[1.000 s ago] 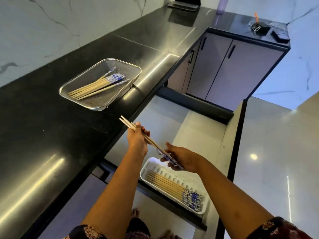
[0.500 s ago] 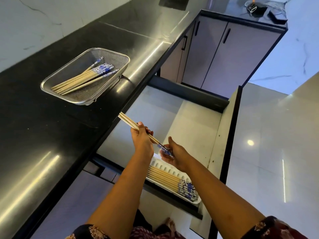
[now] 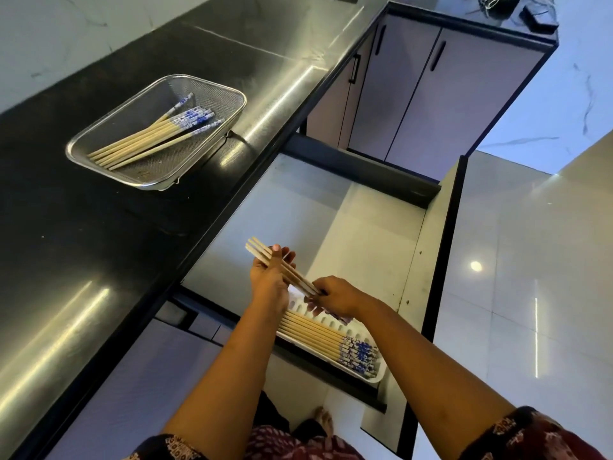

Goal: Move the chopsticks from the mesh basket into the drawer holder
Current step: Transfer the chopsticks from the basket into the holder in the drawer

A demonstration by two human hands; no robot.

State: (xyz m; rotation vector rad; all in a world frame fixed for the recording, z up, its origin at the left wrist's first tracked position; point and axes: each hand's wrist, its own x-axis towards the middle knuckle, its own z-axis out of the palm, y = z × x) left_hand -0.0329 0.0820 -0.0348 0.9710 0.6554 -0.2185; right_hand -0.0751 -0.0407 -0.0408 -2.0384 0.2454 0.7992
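Observation:
A steel mesh basket point(image 3: 99, 161) stands on the black counter with several wooden chopsticks point(image 3: 146, 142) in it, their blue-patterned ends pointing far right. A few more held chopsticks point(image 3: 262, 253) span both hands above the open drawer. My left hand point(image 3: 270, 277) grips their plain ends and my right hand point(image 3: 335, 295) closes around the patterned ends, which it hides. Just below the hands, a white slotted holder point(image 3: 379, 371) lies in the drawer's near end with several chopsticks point(image 3: 315, 336) laid side by side in it.
The open drawer point(image 3: 365, 234) reaches out from under the black counter point(image 3: 83, 260); its floor beyond the holder is bare. Grey cabinet doors point(image 3: 431, 94) stand at the far corner. Small dark items sit on the far counter end point(image 3: 530, 18). Glossy tiled floor lies to the right.
Both hands have sunk closer to the white holder with the chopsticks still between them. My right hand has closed further over the patterned ends. The view has shifted, so the basket sits higher and farther right.

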